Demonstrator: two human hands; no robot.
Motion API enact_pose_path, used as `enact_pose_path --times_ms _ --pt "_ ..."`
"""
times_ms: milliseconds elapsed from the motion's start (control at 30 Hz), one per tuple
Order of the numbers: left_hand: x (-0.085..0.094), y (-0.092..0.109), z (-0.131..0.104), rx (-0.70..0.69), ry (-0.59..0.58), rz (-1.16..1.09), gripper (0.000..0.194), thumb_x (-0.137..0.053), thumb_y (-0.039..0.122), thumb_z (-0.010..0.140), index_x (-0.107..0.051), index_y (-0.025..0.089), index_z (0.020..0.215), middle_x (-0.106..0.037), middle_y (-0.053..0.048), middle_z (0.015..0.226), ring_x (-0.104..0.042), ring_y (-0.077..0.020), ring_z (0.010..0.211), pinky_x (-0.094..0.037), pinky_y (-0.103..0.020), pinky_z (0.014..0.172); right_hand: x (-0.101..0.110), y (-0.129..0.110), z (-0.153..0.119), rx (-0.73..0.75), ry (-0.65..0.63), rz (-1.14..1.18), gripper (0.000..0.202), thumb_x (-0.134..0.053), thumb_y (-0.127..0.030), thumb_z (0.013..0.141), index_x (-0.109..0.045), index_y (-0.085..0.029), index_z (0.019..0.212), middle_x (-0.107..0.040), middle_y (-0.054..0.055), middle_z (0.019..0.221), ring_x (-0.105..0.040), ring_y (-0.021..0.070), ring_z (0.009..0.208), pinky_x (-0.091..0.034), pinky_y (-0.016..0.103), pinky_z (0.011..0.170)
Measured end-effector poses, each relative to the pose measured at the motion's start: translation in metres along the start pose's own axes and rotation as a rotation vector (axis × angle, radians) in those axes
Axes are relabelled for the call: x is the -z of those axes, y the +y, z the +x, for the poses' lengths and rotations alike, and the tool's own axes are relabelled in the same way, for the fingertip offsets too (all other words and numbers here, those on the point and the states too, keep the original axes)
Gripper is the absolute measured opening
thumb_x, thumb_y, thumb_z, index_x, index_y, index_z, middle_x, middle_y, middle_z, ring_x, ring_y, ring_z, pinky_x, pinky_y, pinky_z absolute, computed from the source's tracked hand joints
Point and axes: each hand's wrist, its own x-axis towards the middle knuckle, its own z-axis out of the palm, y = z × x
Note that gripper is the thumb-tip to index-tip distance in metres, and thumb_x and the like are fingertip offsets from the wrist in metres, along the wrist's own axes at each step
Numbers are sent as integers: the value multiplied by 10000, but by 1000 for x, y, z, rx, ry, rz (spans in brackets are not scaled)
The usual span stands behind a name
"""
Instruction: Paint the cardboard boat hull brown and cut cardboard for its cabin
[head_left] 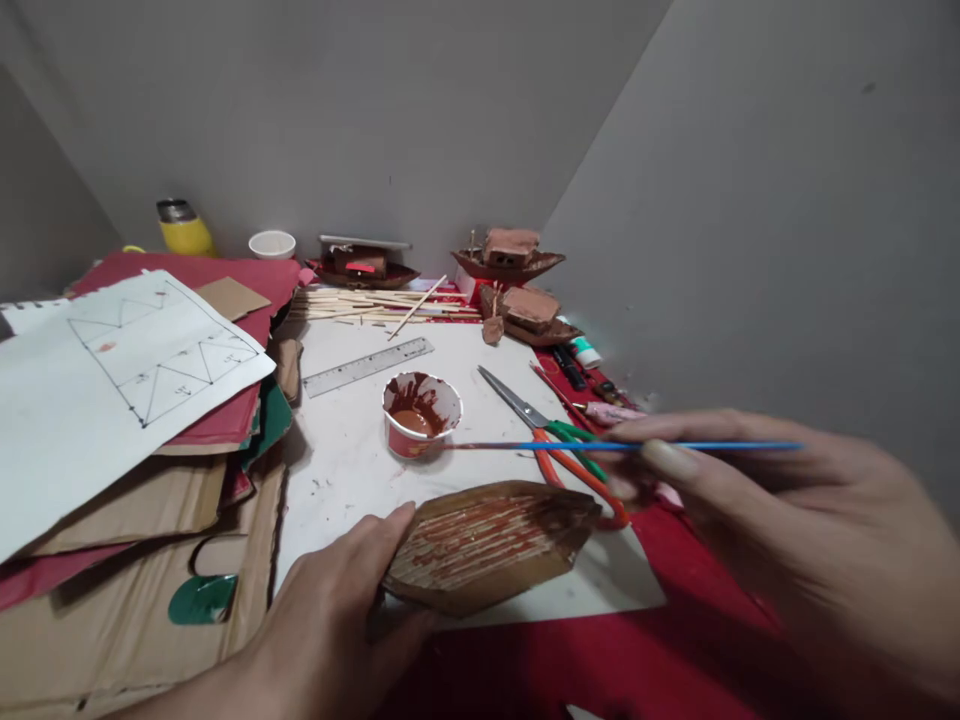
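Note:
My left hand grips the left end of a small cardboard boat, its ribbed inside partly coated in reddish-brown paint. Between the thumb and fingers of my right hand is a thin blue paintbrush, held level with its tip pointing left. The brush tip is close to the right side of a paper cup with brown paint inside and smears on its wall. Scissors with green and orange handles lie behind the brush, partly hidden by it and my right fingers.
A ruler and thin wooden sticks lie beyond the cup. Finished-looking model boats stand at the back. Cardboard sheets and a drawing are stacked left, near a yellow bottle. A grey wall rises at right.

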Motion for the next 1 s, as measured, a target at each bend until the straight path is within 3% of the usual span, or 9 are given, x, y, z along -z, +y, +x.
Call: enact_pose_path --times_ms 67,133,300,467,600,733,900,1000 --pt "1 1 0 31 -14 -34 736 -674 216 795 -333 268 1445 -704 -99 1247 -728 -255 1041 -631 -361 828 6 12 -15 -37 -4 5 126 -777 -475 736 -794 -358 781 -767 -7 649 -707 143 558 -568 148 519" --pt "2 2 1 61 -42 -65 746 -668 230 808 -319 306 1463 -689 -73 1284 -713 -248 1080 -623 -355 848 8 24 -30 -86 -85 46 112 -779 -477 734 -790 -371 768 -753 -13 612 -694 149 510 -569 157 495" --pt "5 2 0 116 -122 -55 739 -658 260 837 -308 328 1484 -658 -57 1343 -687 -234 1134 -606 -348 882 -7 40 -46 -231 -178 261 109 -759 -449 765 -788 -345 782 -730 -7 585 -691 170 509 -578 205 498" --pt "6 1 0 85 -115 -33 696 -643 285 859 -317 280 1474 -671 -84 1323 -701 -235 1106 -611 -357 866 -20 45 -40 -130 -258 206 174 -779 -442 747 -813 -273 764 -791 58 730 -719 191 583 -597 238 529" --pt "9 1 2 35 -92 -36 649 -629 289 878 -338 249 1457 -682 -100 1299 -710 -231 1085 -614 -342 858 -25 43 -39 -169 -333 246 193 -761 -406 785 -807 -219 791 -769 62 661 -689 165 526 -566 220 484" --pt "11 3 3 11 -89 -40 635 -623 281 892 -343 226 1459 -682 -108 1295 -706 -219 1089 -607 -314 867 -26 43 -40 -113 -323 188 183 -751 -394 790 -802 -220 774 -768 50 649 -688 160 518 -554 203 464" --pt "11 5 6 9 -80 -35 607 -623 276 895 -364 225 1442 -701 -89 1263 -711 -200 1078 -600 -269 862 -18 46 -39 62 -282 71 74 -718 -274 814 -790 -262 820 -798 21 763 -737 160 626 -597 189 577" --pt "11 5 7 3 -91 2 608 -622 311 898 -370 218 1443 -702 -91 1263 -713 -202 1076 -601 -268 864 -11 46 -38 147 -249 30 114 -711 -222 815 -776 -305 860 -783 -25 730 -715 131 587 -594 165 598"
